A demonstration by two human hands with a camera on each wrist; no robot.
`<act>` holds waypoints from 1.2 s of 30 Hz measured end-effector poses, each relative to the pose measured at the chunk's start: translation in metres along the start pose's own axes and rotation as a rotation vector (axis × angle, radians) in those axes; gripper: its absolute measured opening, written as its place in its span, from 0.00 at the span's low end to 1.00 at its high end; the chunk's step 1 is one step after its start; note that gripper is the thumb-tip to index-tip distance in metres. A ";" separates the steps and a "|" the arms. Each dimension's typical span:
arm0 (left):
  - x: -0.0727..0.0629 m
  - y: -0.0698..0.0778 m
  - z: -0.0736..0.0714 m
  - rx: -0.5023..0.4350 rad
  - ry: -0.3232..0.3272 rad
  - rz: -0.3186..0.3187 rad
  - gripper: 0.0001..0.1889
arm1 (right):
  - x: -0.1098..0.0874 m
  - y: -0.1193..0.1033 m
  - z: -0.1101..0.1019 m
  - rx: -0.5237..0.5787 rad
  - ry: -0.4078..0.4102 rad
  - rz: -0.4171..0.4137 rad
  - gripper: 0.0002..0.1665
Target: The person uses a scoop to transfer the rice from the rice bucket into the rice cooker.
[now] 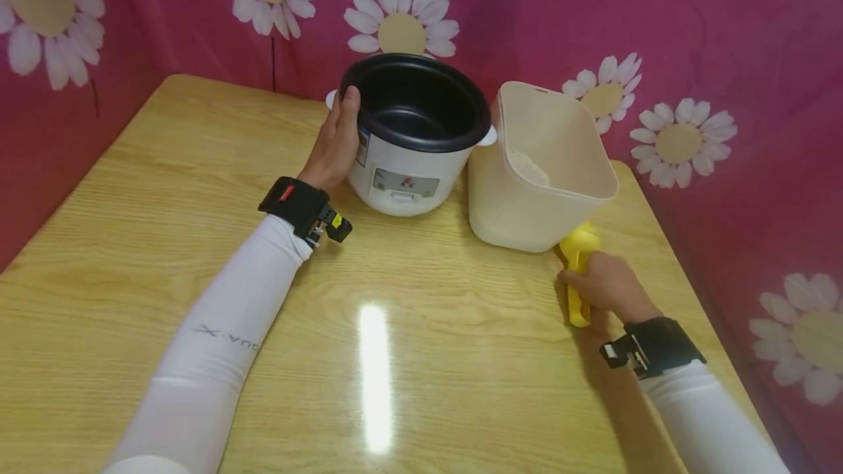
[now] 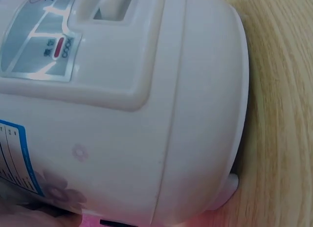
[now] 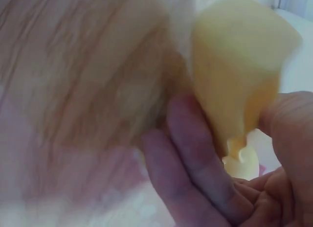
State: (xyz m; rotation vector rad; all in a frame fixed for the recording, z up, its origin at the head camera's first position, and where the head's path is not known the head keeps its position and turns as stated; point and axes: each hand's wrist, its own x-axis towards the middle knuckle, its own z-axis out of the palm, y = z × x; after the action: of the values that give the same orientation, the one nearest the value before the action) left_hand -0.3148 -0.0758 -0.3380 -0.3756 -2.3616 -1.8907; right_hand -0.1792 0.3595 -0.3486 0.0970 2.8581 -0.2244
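At the left side of a white rice cooker (image 1: pixel 454 170), my left hand (image 1: pixel 334 141) rests against the wall, with a fingertip up at the dark rim. In the left wrist view the white cooker body (image 2: pixel 122 148) fills most of the picture, and only a bit of the hand shows at the lower left. The cooker is lidless, and its black inner pot looks bare inside. My right hand (image 1: pixel 609 284) grips a yellow scoop (image 1: pixel 579 309) by its handle, in front of the cream bin (image 1: pixel 514 222). Blurred in the right wrist view, the scoop sits between thumb and fingers.
Some pale grains, apparently rice (image 1: pixel 527 167), lie in the bottom of the bin, which stands close to the cooker's right. Both are near the back of the wooden table (image 1: pixel 303 357). A magenta cloth (image 1: pixel 527 6) with daisies hangs behind and at the sides.
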 end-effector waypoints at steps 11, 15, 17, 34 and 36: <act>0.001 -0.001 -0.002 -0.006 -0.003 0.011 0.35 | -0.013 0.017 -0.045 0.061 0.029 0.095 0.32; 0.001 -0.002 -0.004 -0.011 0.001 0.024 0.34 | -0.018 0.019 -0.064 0.099 0.035 0.114 0.33; 0.000 -0.002 -0.004 -0.014 0.003 0.034 0.34 | -0.021 0.019 -0.072 0.104 0.055 0.121 0.34; 0.000 -0.006 -0.004 -0.027 -0.019 0.049 0.33 | -0.026 -0.010 -0.133 -0.054 0.344 0.095 0.35; -0.001 -0.006 -0.003 -0.032 -0.024 0.051 0.33 | -0.025 -0.018 -0.137 -0.086 0.360 0.082 0.35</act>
State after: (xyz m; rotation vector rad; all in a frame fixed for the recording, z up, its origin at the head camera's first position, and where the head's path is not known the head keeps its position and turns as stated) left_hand -0.3157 -0.0800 -0.3428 -0.4595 -2.3153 -1.9143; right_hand -0.1932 0.3633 -0.2089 0.2609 3.2066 -0.0727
